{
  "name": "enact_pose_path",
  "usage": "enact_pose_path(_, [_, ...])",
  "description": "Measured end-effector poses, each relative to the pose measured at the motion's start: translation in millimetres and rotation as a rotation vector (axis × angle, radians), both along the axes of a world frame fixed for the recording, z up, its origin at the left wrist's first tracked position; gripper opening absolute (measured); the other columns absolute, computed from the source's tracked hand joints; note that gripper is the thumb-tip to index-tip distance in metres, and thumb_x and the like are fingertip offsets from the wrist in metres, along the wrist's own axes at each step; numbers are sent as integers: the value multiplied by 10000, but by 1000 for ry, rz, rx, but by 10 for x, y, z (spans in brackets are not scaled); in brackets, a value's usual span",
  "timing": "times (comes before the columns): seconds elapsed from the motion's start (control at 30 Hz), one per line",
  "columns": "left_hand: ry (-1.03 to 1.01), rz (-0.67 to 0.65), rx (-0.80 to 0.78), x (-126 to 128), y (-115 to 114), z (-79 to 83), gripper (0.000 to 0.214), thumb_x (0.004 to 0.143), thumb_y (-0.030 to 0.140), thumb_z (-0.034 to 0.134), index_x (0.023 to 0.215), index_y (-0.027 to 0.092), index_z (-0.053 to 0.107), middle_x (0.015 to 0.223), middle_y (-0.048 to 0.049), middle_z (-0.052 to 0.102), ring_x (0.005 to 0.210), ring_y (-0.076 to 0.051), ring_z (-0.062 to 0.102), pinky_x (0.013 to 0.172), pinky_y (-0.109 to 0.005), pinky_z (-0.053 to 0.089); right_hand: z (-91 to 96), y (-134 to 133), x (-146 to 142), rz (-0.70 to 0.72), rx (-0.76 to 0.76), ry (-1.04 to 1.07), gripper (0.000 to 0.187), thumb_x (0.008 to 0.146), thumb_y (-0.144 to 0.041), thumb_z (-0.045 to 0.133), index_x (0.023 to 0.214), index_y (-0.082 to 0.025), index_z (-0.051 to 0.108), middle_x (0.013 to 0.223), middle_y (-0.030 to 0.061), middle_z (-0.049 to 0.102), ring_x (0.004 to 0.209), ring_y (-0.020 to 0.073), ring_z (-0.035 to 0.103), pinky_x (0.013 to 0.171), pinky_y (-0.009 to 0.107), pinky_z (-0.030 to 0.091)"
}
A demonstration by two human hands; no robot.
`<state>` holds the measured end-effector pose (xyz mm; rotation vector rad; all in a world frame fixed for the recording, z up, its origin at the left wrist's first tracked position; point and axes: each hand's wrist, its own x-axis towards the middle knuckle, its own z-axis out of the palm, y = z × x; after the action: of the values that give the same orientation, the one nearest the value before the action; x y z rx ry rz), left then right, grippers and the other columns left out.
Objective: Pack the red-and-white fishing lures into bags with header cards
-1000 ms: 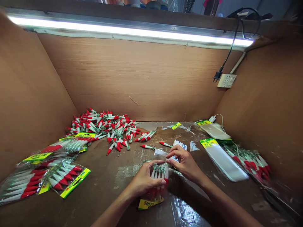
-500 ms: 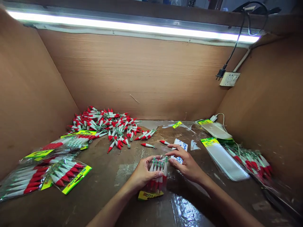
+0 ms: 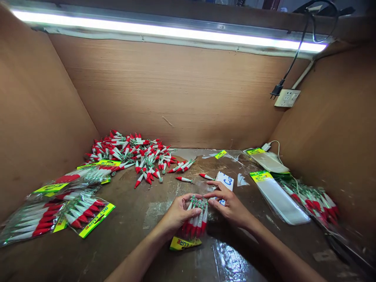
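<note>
The clear plastic bag of red-and-white lures [image 3: 194,223] is lying partly hidden under the hands; its yellow label's [image 3: 185,243] print is probably too small to read.

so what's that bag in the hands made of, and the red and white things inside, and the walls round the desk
The bag under the left hand and right hand looks like thin clear plastic film: glossy, see-through, with a yellow printed header. The lures inside seem hard painted plastic, smooth red and white, though that is not certain. The walls look like bare brown fibreboard or cardboard, matt with a fine grain.
</note>
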<state>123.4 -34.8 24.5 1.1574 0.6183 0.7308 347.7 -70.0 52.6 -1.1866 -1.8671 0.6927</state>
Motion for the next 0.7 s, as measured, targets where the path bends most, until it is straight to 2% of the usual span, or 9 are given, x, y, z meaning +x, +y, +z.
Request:
enact_pose_path(0.1, [1, 5, 27, -3, 12, -15, 520, 732, 313, 864, 1175, 147, 649, 1000, -85, 732, 845, -186, 669, 756, -266, 500, 6, -14, -1, 43, -122, 74, 222, 902, -335, 653, 1094, -292, 757, 1482, 87, 448, 1298, 277, 508, 896, 370, 540])
enact_pose_path(0.17, [15, 13, 50, -4, 23, -25, 523, 732, 303, 864, 1181, 142, 649, 1009, -87, 731, 852, -186, 668, 751, -262, 499, 8, -14, -5, 49, -176, 122, 197, 891, -351, 665, 1029, -263, 774, 1489, 91, 441, 1284, 277, 524, 864, 352, 547])
enact_pose_path(0.3, [56, -20, 2, -31, 30, -20, 587, 725, 304, 870, 1233, 129, 633, 1032, -108, 737, 868, -212, 690, 762, -282, 513, -13, 8, -4, 4, -212, 164, 178, 857, -373, 700, 898, -226, 793, 1441, 103, 498, 1309, 302, 496, 928, 403, 516])
enact_pose_path(0.47, [81, -89, -95, -81, 31, -2, 632, 689, 285, 896, 1240, 134, 627, 1079, -137, 737, 958, -272, 704, 815, -328, 536, -54, 30, 16, -21, -233, 197, 162, 831, -366, 730, 893, -238, 808, 1441, 106, 498, 1306, 300, 494, 961, 402, 488])
enact_pose_path(0.57, [43, -50, -78, -76, 42, -5, 605, 713, 276, 882, 1239, 130, 622, 1092, -148, 735, 943, -259, 708, 827, -333, 538, -72, 49, 32, -37, -233, 221, 162, 821, -381, 742, 881, -247, 810, 1452, 99, 492, 1305, 304, 493, 970, 406, 473])
enact_pose_path(0.7, [7, -24, -5, -61, 67, -15, 634, 730, 280, 869, 1284, 148, 593, 1087, -139, 736, 913, -241, 710, 808, -322, 540, -83, 77, 37, -30, -224, 262, 203, 789, -425, 773, 846, -234, 808, 1399, 111, 553, 1339, 319, 455, 1055, 446, 395])
